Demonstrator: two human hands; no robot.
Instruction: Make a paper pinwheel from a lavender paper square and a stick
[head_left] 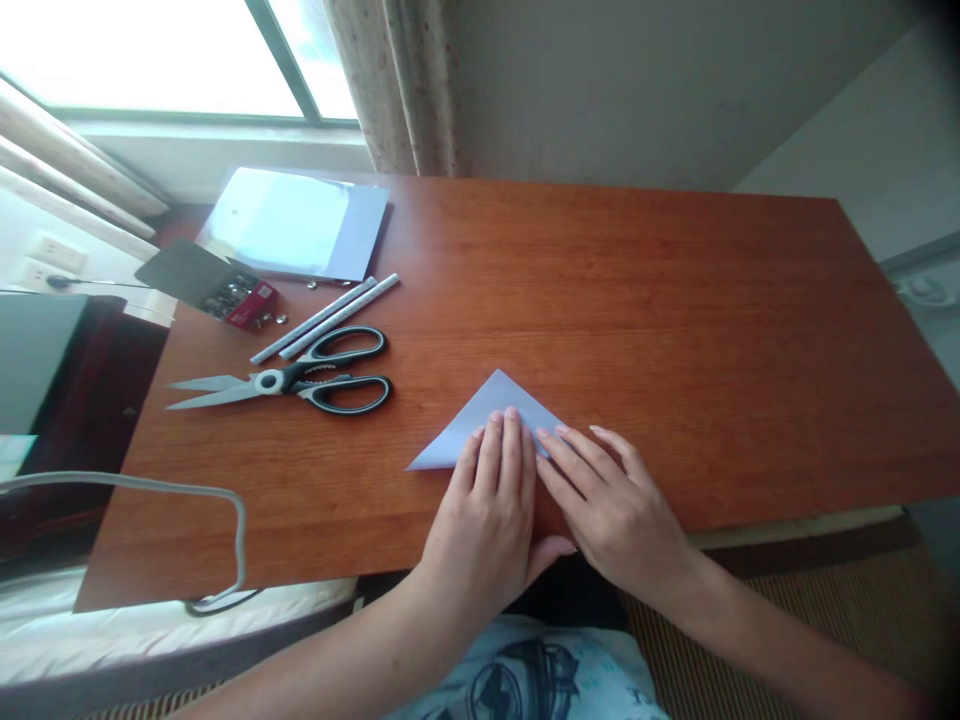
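A pale blue paper (480, 415), folded into a triangle, lies on the brown wooden table (675, 330) near its front edge. My left hand (491, 505) lies flat on the paper's lower part, fingers stretched forward and close together. My right hand (611, 500) rests beside it, fingers extended and pressing the paper's right corner. Both hands cover much of the paper, and neither grips anything.
Black-handled scissors (300, 380) lie to the left of the paper. Behind them are two pale sticks (330, 315), a small open box of metal bits (229, 290) and a stack of blue sheets (296, 222). A grey cable (187, 490) loops over the table's left front.
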